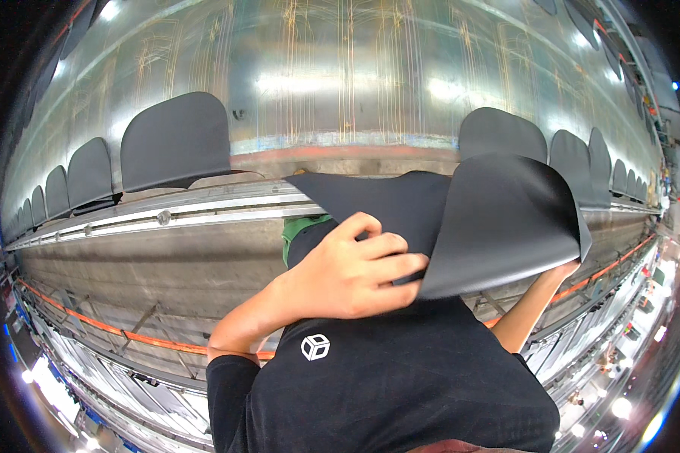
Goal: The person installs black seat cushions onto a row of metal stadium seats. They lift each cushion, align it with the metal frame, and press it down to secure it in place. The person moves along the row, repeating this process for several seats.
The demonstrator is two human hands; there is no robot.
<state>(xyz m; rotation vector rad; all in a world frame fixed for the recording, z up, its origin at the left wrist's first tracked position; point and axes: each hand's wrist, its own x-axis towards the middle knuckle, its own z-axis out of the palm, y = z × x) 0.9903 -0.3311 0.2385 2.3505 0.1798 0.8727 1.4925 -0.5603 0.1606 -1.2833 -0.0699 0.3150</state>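
Observation:
A dark grey, flexible sheet [506, 219] is folded over in front of my torso, its right part curling up in a smooth bend. Its flatter left part [400, 200] ends in a pointed corner near the metal rail. My left hand [366, 272] lies across the near left side of the sheet with bent fingers closed on it; the thumb is hidden. At the lower right corner, my right hand [569, 269] grips the sheet's edge. Most of that hand is behind the sheet.
Beyond the metal rail [204, 209] stretches a shiny, scratched metal surface [340, 75]. Similar dark rounded pieces lie along its near edge, one to the left [175, 143] and one to the right [502, 134], with several more farther out. Orange rails [128, 332] run behind me.

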